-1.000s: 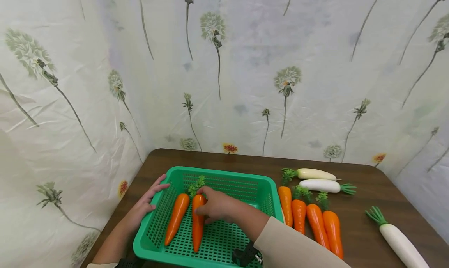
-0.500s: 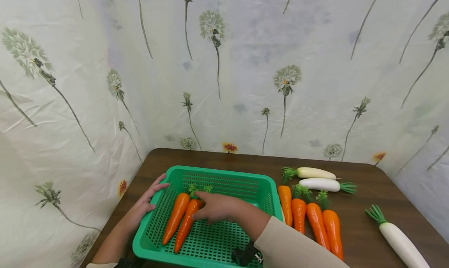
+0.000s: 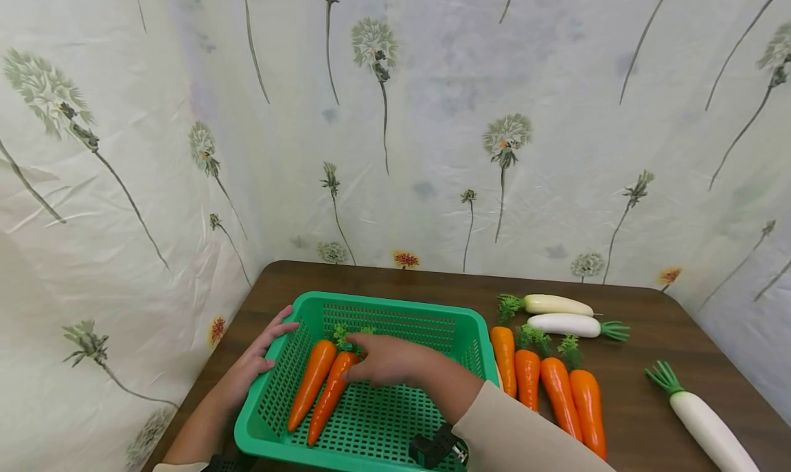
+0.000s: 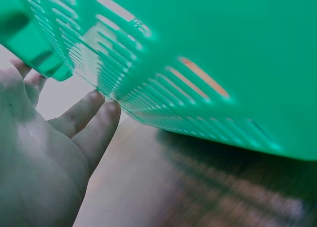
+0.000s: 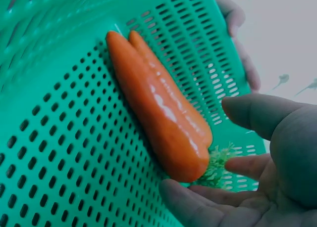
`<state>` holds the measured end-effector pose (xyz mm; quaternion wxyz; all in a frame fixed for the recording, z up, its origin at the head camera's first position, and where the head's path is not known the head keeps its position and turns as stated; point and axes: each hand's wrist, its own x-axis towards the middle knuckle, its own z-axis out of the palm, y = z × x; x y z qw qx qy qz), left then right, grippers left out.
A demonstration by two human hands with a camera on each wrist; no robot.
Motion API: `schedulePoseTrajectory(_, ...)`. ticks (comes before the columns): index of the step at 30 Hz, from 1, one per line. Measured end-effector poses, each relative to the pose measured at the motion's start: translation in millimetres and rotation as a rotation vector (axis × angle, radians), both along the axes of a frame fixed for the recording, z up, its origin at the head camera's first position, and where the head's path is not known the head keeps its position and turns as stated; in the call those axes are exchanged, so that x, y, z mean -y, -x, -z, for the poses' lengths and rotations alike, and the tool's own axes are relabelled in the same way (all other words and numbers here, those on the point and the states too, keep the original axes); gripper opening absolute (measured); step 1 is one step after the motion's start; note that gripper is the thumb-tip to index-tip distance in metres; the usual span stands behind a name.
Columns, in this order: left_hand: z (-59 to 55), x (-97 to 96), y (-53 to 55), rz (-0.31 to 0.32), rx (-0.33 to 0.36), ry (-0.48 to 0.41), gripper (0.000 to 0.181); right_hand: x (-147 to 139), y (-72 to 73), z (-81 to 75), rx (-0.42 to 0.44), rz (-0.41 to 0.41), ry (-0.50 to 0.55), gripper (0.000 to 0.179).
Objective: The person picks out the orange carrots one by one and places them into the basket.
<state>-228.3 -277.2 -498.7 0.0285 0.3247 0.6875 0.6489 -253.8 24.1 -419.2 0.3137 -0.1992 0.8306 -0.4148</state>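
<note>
Two orange carrots with leafy green tops lie side by side in the left part of a green plastic basket (image 3: 395,301). The left carrot (image 3: 312,384) leans close to the basket's left wall, with the right carrot (image 3: 329,405) angled alongside it. My right hand (image 3: 389,361) hovers just right of the carrot tops, thumb and fingers spread. In the right wrist view, a gap shows between these fingers and the near carrot (image 5: 163,113). My left hand (image 3: 244,372) rests against the basket's left side, its straight fingers (image 4: 101,125) touching the outer wall.
Several more carrots (image 3: 559,393) lie on the brown table (image 3: 624,389), right of the basket. Behind them are two white radishes, one white radish (image 3: 565,326) in front of a paler one (image 3: 559,305). Another radish (image 3: 711,427) lies far right. A flowered curtain (image 3: 432,149) hangs behind.
The right carrot has swung left against the other carrot, and my right hand has let go of it and spread its fingers. My left hand has stayed at the basket.
</note>
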Motion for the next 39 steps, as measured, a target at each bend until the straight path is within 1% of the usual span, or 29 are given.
schedulePoseTrajectory(5,1.8,-0.2,1.4,0.007,-0.014,-0.002,0.061,-3,-0.1,-2.2,0.015,0.002,0.028,0.077)
schedulePoseTrajectory(9,0.4,-1.0,-0.1,0.005,-0.021,-0.004,0.060,-4,-0.3,-4.0,0.028,0.009,0.038,0.076)
schedulePoseTrajectory(12,-1.2,-0.7,-1.9,0.006,-0.026,-0.005,0.060,-3,-0.9,-6.2,0.019,0.014,0.039,0.076)
schedulePoseTrajectory(16,-1.9,0.1,-3.1,0.009,-0.025,-0.003,0.060,-4,-2.0,-11.3,0.008,0.020,0.052,0.074)
schedulePoseTrajectory(20,-1.4,0.2,-2.3,0.001,-0.012,-0.001,0.061,-8,-3.4,-19.7,0.024,0.023,0.094,0.071)
schedulePoseTrajectory(24,-1.2,-0.8,-1.7,0.000,0.002,-0.001,0.062,-16,-8.4,-32.4,0.055,0.033,0.134,0.067)
schedulePoseTrajectory(28,-1.3,-2.2,-1.7,0.005,-0.007,-0.005,0.062,-28,-12.9,-45.0,0.081,0.033,0.172,0.060)
schedulePoseTrajectory(32,-0.7,-2.2,-0.8,0.006,-0.017,-0.006,0.062,-42,-14.8,-54.2,0.080,0.036,0.214,0.052)
schedulePoseTrajectory(35,0.4,-1.3,0.0,0.006,-0.016,0.000,0.062,-51,-15.5,-56.4,0.071,0.044,0.227,0.050)
schedulePoseTrajectory(39,0.5,-0.5,0.2,-0.003,-0.006,0.009,0.062,-61,-16.1,-54.8,0.064,0.056,0.229,0.051)
